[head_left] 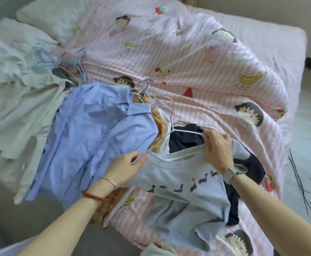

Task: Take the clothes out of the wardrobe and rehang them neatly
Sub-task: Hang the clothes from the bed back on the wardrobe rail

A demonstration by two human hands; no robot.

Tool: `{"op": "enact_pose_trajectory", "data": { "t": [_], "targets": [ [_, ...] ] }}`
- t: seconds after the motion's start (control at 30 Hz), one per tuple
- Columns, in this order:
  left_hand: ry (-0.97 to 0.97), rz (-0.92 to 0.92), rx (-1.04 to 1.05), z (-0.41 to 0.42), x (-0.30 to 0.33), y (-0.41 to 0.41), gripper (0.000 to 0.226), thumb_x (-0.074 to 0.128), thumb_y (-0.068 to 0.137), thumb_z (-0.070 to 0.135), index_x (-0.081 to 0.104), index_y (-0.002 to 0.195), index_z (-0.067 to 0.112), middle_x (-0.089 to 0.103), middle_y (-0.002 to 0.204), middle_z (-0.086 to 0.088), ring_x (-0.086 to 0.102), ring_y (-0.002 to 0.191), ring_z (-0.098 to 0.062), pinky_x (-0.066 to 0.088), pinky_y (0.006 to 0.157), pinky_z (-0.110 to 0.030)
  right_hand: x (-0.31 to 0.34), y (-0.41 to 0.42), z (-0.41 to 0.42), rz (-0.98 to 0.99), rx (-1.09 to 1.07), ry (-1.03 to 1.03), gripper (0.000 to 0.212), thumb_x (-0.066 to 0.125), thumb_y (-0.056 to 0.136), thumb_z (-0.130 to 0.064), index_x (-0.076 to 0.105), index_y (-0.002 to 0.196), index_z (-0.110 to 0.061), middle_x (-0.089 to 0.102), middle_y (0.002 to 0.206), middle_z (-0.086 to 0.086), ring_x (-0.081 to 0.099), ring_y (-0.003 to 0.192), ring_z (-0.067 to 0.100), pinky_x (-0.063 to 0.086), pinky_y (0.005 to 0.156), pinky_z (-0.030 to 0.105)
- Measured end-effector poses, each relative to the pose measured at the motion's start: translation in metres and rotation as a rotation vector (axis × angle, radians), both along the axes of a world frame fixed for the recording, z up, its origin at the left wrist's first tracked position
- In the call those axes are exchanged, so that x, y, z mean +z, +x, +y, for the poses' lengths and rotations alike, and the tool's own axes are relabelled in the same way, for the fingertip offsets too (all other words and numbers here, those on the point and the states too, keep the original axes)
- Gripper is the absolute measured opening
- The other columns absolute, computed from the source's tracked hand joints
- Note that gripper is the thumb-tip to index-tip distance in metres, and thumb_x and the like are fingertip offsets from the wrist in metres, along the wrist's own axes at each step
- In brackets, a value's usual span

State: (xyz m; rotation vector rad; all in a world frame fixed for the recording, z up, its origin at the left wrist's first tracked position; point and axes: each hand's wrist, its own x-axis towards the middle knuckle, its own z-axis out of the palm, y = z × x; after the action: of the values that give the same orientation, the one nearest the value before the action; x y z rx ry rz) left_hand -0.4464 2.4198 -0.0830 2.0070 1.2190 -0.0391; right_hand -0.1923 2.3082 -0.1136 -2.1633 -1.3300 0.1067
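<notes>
A pale blue T-shirt (184, 193) with a row of small dark dogs lies on the bed in front of me. My left hand (127, 169) pinches its neckline at the left. My right hand (216, 148) grips the neckline's right side together with the arm of a white wire hanger (186, 131). Under the T-shirt lies a dark navy garment (186, 139). To the left lies a blue collared shirt (95, 141) over an orange patterned garment (159, 124). More wire hangers (147, 87) stick out behind the shirt's collar.
A pink striped cartoon quilt (197, 71) covers the bed. A heap of pale grey-white clothes (12, 93) with blue hangers (77, 65) lies at the left, near two pillows (46, 13). The floor (309, 126) lies to the right, with dark cables on it.
</notes>
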Motion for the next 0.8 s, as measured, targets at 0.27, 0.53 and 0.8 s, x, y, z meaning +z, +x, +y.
{"op": "enact_pose_trajectory", "data": {
  "t": [0.27, 0.53, 0.8],
  "targets": [
    [0.267, -0.126, 0.51, -0.044, 0.06, -0.198, 0.041, 0.05, 0.09, 0.044, 0.043, 0.053, 0.028, 0.041, 0.051, -0.002, 0.044, 0.055, -0.023, 0.028, 0.051, -0.028, 0.097, -0.185, 0.086, -0.04, 0.559, 0.028, 0.029, 0.041, 0.09, -0.024, 0.06, 0.076, -0.007, 0.064, 0.065, 0.007, 0.058, 0.057, 0.032, 0.026, 0.058, 0.027],
    [0.445, 0.01, 1.043, -0.182, 0.11, -0.46, 0.048, 0.041, 0.075, 0.06, 0.034, 0.056, 0.016, 0.03, 0.046, 0.001, 0.029, 0.049, -0.013, 0.028, 0.053, -0.034, 0.141, -0.435, 0.092, -0.078, 1.353, -0.091, 0.021, 0.052, 0.091, -0.028, 0.065, 0.094, -0.011, 0.067, 0.092, 0.009, 0.061, 0.088, 0.032, 0.046, 0.074, 0.04],
    [0.74, 0.095, 1.744, -0.344, 0.137, -0.614, 0.046, 0.048, 0.076, 0.055, 0.063, 0.073, 0.011, 0.059, 0.06, -0.008, 0.055, 0.067, -0.036, 0.044, 0.063, -0.041, 0.193, -0.667, 0.017, -0.166, 1.846, 0.002, 0.031, 0.051, 0.09, -0.042, 0.059, 0.111, -0.02, 0.071, 0.085, 0.003, 0.064, 0.083, 0.026, 0.04, 0.067, 0.028]
  ]
}}
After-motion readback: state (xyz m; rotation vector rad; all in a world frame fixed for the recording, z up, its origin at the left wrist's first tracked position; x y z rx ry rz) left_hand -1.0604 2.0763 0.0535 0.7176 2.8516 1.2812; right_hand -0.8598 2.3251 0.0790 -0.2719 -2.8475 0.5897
